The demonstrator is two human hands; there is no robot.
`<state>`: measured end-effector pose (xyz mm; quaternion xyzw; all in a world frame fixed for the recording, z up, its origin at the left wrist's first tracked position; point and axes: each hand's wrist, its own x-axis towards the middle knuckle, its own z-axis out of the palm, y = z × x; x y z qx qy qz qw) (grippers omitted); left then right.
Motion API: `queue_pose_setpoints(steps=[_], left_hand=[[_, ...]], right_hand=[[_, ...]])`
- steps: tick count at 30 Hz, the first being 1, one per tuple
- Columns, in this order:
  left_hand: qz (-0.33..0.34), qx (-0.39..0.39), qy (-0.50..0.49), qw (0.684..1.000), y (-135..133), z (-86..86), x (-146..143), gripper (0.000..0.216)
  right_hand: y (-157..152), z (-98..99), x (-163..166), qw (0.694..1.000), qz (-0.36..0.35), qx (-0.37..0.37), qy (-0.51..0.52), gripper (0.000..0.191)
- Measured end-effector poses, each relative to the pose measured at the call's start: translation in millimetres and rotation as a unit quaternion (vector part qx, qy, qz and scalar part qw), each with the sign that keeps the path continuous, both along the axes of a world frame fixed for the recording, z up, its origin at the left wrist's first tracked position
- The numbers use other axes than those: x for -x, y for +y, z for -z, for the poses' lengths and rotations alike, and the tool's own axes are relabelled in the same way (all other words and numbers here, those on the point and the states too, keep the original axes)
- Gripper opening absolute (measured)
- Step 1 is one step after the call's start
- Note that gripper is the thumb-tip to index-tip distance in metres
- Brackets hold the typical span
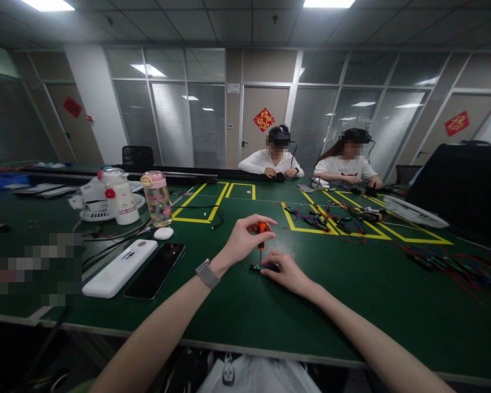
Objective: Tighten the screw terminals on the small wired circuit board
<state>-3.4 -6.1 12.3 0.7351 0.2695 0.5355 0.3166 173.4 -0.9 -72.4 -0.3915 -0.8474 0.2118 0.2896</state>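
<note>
A screwdriver (262, 244) with an orange and black handle stands upright in front of me, its thin shaft pointing down. My left hand (245, 239), with a grey watch band on the wrist, has thumb and fingers curved around the handle. Below the tip lies a small green circuit board (256, 267), partly hidden by fingers. My right hand (285, 271) rests on the table and pinches the right part of this board, with its fingertips beside the shaft.
Left of me lie a black phone (157, 271), a white power bank (120, 267) and a small white case (163, 233). Two bottles (157, 199) stand behind. Wired boards (315, 218) lie around yellow tape outlines at the right. Two people sit opposite.
</note>
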Motion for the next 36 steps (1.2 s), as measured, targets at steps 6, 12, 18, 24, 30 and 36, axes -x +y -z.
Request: queue_pose_setpoints(steps=[6,12,18,24,30,36], left_hand=[[-0.034,-0.061,0.049,0.996,-5,2.8,-6,0.024],[0.108,0.028,-0.025,0.993,-1,0.9,-4,0.031],[0.093,0.097,-0.062,0.989,0,-2.2,2,0.042],[0.050,0.058,-0.054,0.996,5,7.6,-4,0.040],[0.103,0.050,-0.030,0.993,2,10.7,-10,0.046],[0.044,0.016,-0.015,0.999,0,8.7,-8,0.026]], right_hand=[[-1,-0.7,1,1.000,0.000,-0.002,-0.004,0.010],[0,0.0,0,1.000,-0.002,-0.007,-0.004,0.010],[0,0.7,-1,1.000,-0.012,-0.006,0.005,0.010],[0,0.3,-1,1.000,-0.013,-0.005,0.005,0.010],[-1,-1.5,0,1.000,-0.008,-0.003,0.002,0.008],[-1,-1.7,0,1.000,-0.007,0.000,0.003,0.008]])
